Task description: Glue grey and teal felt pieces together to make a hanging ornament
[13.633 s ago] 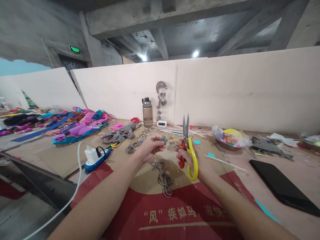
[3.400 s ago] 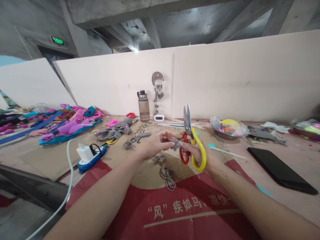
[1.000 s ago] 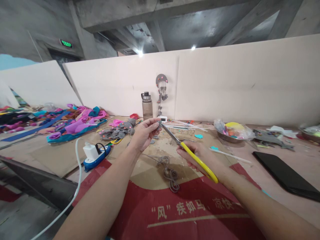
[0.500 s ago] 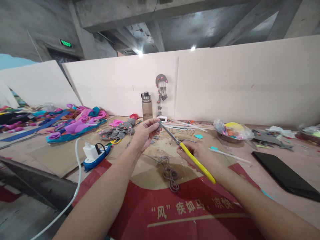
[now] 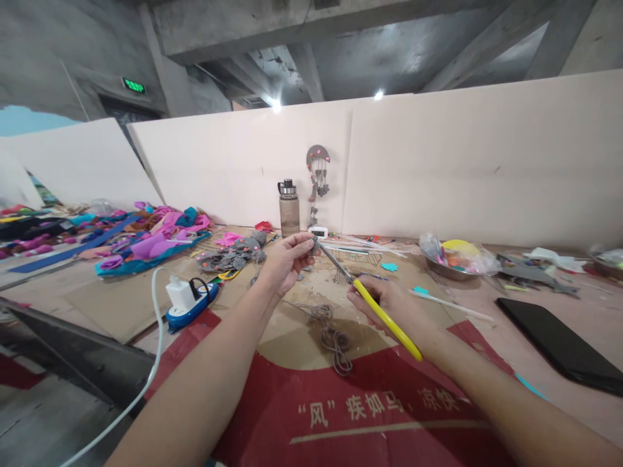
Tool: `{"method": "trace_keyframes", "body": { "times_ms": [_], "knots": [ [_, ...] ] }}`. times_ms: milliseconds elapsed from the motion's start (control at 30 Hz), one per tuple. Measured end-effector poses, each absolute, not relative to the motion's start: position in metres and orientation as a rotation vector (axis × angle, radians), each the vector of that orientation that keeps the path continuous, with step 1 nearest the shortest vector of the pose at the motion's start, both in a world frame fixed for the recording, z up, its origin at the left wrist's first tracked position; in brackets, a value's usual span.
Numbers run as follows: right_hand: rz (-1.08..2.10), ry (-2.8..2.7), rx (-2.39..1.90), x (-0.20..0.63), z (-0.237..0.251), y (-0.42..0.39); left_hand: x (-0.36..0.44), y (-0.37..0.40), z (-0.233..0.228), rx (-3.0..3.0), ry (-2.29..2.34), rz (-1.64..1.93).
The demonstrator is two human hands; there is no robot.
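Now L hand (image 5: 285,261) pinches grey piece (image 5: 314,242); R hand (image 5: 389,305) grips scissors (image 5: 374,305).

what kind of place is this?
Likely a makeshift craft workshop in a bare concrete building: a right hand works scissors, colourful fabric scraps lie heaped at left, and white boards wall the table.

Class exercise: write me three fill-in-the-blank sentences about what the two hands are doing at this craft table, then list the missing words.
1. The right hand holds scissors with ____ handles.
2. The scissor tips meet a small grey piece pinched by the ____ hand.
3. Coiled grey ____ lies on the cardboard below the hands.

Missing words: yellow; left; cord
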State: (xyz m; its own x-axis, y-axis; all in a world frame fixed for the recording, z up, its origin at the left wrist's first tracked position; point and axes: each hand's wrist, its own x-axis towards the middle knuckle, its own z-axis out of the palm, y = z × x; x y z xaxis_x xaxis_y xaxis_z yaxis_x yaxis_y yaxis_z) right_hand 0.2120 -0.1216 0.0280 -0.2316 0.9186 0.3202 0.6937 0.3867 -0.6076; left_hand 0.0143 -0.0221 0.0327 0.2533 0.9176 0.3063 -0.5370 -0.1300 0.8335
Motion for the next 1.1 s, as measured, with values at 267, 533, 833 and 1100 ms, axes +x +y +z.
{"method": "trace_keyframes", "body": {
  "times_ms": [267,533,833,1100],
  "knots": [
    [0.457,-1.985,-1.396,0.211,0.028,-0.123,0.015,-0.018,0.030,1.023,0.454,1.307],
    [0.462,-1.961,-1.402,0.209,0.029,-0.123,0.017,-0.021,0.032,1.020,0.480,1.285],
    [0.473,-1.949,-1.400,0.210,0.025,-0.121,0.018,-0.022,0.032,1.019,0.511,1.274],
    [0.639,-1.728,-1.383,0.212,0.018,-0.115,0.017,-0.027,0.033,1.083,0.494,1.312]
  ]
}}
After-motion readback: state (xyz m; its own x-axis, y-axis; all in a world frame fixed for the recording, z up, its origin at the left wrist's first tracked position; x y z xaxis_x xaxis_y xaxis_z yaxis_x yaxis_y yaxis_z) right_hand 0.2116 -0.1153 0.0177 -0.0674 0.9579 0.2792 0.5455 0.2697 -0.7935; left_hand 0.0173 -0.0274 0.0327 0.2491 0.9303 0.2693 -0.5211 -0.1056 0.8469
